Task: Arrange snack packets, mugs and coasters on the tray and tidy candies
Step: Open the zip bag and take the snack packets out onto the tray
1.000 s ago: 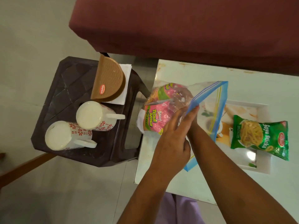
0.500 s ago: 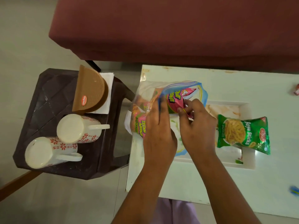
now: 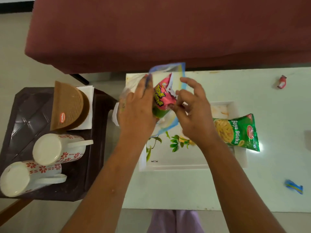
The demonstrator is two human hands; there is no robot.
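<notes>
Inside zip bag (image 3: 175,91): pink snack packet (image 3: 162,100); tray (image 3: 185,163) holds green packet (image 3: 235,132).

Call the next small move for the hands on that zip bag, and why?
Probably: right hand draws the pink snack packet out of the clear zip bag and lays it on the white tray beside the green Soya Sticks packet. The packet is partly out of the bag's mouth, the left hand steadies the bag, and the tray has bare space below.
</notes>
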